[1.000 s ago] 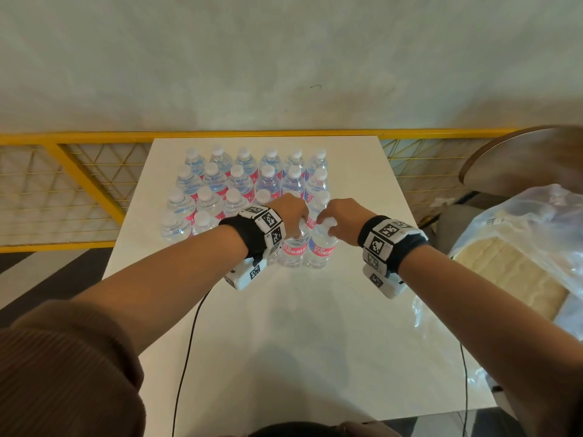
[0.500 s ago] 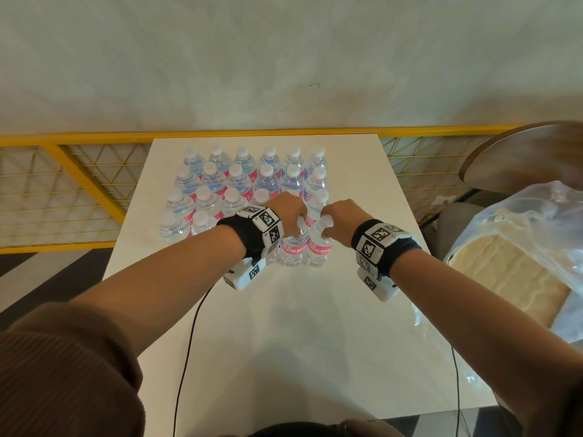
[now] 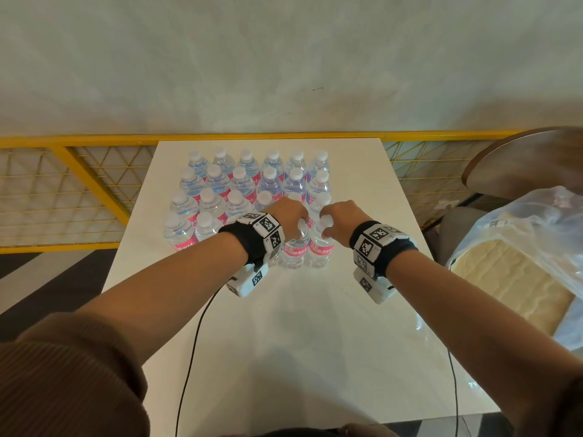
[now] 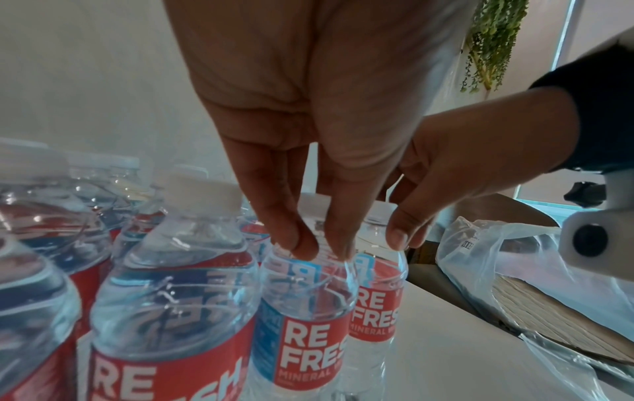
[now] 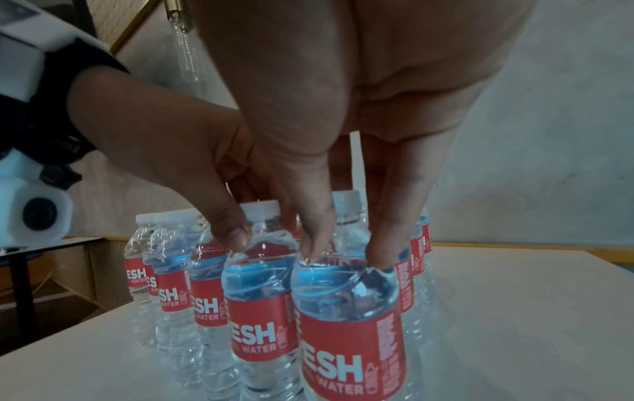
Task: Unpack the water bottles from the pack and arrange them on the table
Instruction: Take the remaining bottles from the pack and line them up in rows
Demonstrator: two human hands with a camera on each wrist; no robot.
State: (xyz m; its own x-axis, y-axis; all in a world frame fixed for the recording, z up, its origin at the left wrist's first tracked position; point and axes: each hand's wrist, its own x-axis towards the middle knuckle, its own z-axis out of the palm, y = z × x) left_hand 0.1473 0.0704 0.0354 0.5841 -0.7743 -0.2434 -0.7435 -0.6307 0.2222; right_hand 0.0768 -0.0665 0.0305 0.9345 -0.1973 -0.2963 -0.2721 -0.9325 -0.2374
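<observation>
Several clear water bottles (image 3: 249, 181) with red labels and white caps stand in rows on the white table (image 3: 315, 342). Two more stand side by side at the front right of the group. My left hand (image 3: 298, 220) reaches down over the left one (image 3: 295, 250), fingers round its neck and tips on its shoulder (image 4: 309, 312). My right hand (image 3: 328, 222) grips the right one (image 3: 321, 249) the same way, thumb and fingers (image 5: 380, 255) pressing its shoulder (image 5: 350, 312). Both bottles stand upright on the table.
A crumpled clear plastic wrap (image 3: 536, 222) over a cardboard tray (image 3: 504, 279) lies off the table's right edge. A yellow mesh railing (image 3: 79, 171) runs behind the table, with a round wooden tabletop (image 3: 520, 162) at the right. Two thin cables (image 3: 189, 357) cross the bare near half.
Both hands stay on the two front bottles. The right wrist has shifted slightly left and nearer. The bottles have not visibly moved.
</observation>
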